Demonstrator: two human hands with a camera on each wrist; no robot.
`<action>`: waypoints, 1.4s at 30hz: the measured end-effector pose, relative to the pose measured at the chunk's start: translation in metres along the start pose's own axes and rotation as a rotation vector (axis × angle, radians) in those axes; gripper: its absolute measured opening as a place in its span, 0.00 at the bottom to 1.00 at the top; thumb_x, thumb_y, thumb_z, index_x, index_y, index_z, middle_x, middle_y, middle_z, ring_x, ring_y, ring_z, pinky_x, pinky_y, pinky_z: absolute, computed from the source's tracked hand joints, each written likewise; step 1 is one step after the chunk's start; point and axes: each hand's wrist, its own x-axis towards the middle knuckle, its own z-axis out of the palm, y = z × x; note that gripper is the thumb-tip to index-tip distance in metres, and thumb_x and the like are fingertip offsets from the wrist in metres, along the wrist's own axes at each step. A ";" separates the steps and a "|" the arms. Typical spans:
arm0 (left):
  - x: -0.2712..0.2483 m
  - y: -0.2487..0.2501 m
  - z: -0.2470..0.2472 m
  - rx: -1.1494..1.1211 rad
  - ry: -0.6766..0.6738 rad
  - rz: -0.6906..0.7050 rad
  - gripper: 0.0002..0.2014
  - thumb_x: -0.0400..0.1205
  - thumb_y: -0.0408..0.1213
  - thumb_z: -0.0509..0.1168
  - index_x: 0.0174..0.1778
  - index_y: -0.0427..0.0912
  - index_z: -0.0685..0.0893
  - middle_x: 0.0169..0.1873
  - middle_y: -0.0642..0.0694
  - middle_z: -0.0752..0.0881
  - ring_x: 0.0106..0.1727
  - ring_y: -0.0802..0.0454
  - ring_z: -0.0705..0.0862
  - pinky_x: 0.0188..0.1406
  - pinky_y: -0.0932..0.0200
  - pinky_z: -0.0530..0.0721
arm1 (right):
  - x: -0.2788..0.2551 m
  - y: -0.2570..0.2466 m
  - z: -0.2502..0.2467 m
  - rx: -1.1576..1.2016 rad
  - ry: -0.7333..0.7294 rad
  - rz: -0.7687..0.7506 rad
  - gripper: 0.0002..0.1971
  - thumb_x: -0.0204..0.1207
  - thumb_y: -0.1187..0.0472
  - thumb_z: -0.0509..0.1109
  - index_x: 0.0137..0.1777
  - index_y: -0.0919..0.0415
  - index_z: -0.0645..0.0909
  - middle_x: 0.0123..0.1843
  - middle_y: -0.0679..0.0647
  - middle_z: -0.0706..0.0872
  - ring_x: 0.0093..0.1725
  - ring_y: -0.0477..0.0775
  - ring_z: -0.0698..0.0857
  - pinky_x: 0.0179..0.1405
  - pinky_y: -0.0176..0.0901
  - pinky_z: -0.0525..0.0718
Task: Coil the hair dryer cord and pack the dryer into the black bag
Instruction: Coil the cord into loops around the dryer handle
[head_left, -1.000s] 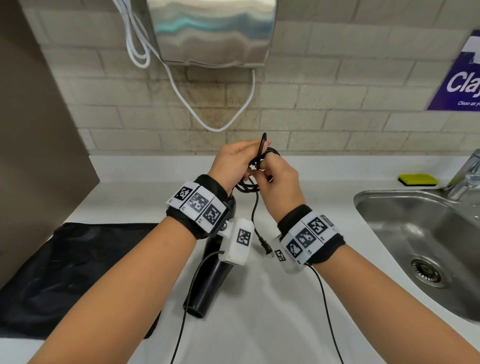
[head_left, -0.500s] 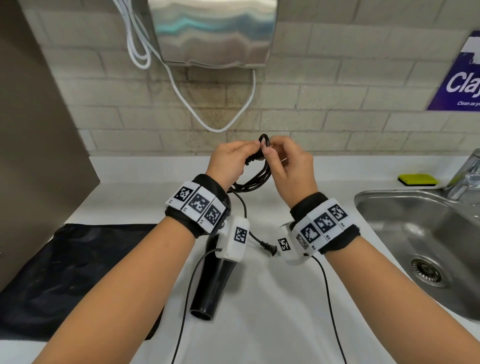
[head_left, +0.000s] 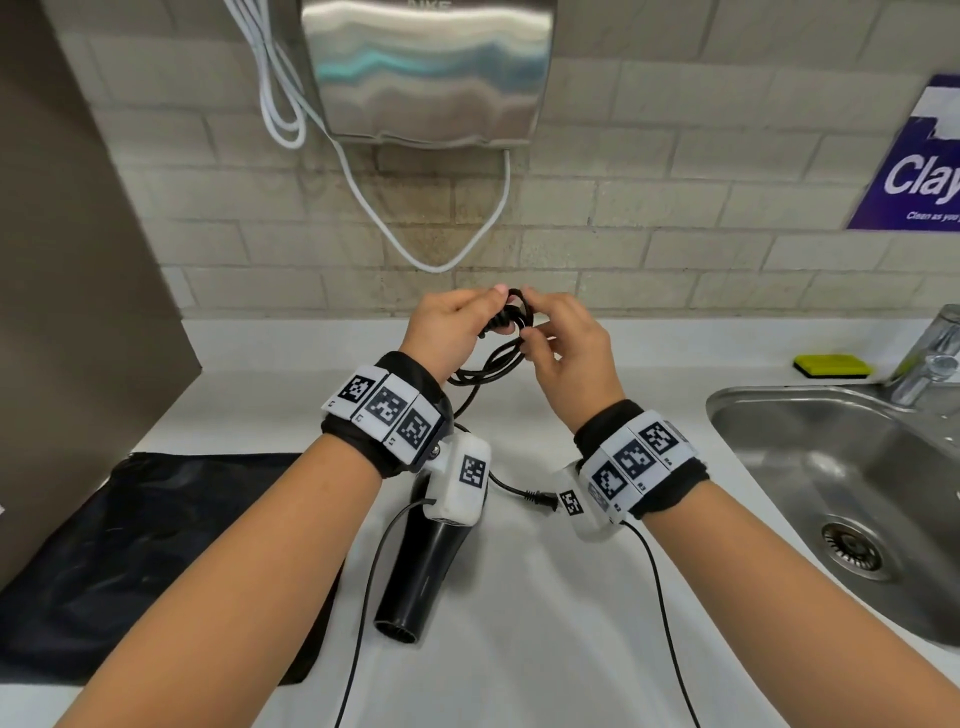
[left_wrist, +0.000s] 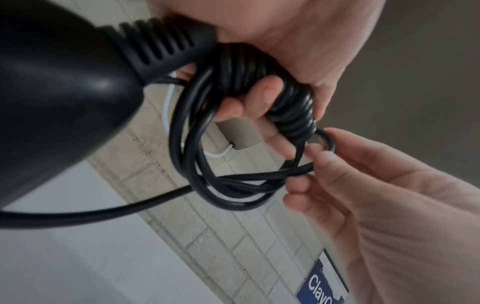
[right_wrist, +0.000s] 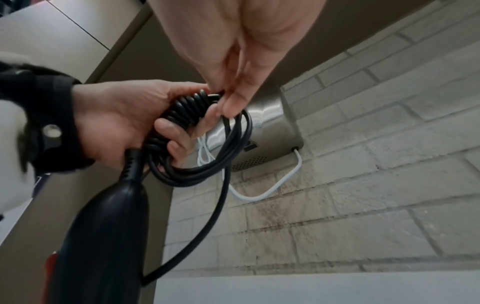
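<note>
Head view, middle of frame: left hand (head_left: 451, 327) wrapped tight round thin black cord loops (head_left: 488, 364), keeping them neat; right hand (head_left: 563, 340) pinching the next loop. Black plastic dryer (head_left: 415, 571) hanging below; flat black bag (head_left: 156, 545) waiting lower left on white bench (head_left: 545, 649).

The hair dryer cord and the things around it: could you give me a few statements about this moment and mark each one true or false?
1. The left hand grips the coiled cord. True.
2. The hair dryer is already inside the black bag. False: it hangs below the left hand, beside the bag.
3. The right hand rests idle on the counter. False: it pinches a cord loop.
4. The plug dangles free. True.
5. A sponge lies inside the sink. False: it lies behind the sink.
</note>
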 end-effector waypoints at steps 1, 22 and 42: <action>0.000 0.001 0.000 0.001 -0.001 -0.001 0.12 0.84 0.38 0.61 0.50 0.35 0.87 0.23 0.50 0.84 0.15 0.67 0.75 0.19 0.79 0.67 | -0.001 0.000 0.002 0.008 0.026 -0.031 0.14 0.75 0.71 0.64 0.60 0.69 0.80 0.47 0.49 0.77 0.39 0.45 0.81 0.41 0.21 0.79; -0.008 0.005 -0.009 -0.016 -0.181 -0.081 0.03 0.77 0.26 0.68 0.42 0.36 0.85 0.18 0.58 0.83 0.17 0.68 0.75 0.19 0.77 0.68 | 0.008 0.019 -0.003 0.132 -0.520 0.328 0.08 0.74 0.68 0.69 0.38 0.56 0.75 0.35 0.48 0.77 0.37 0.41 0.78 0.45 0.33 0.76; 0.005 -0.014 -0.018 0.334 -0.214 0.010 0.07 0.75 0.44 0.72 0.47 0.60 0.88 0.40 0.59 0.89 0.43 0.62 0.84 0.54 0.62 0.79 | 0.029 -0.013 -0.017 -0.166 -0.068 0.118 0.08 0.77 0.67 0.65 0.44 0.69 0.85 0.39 0.53 0.79 0.41 0.49 0.76 0.38 0.25 0.70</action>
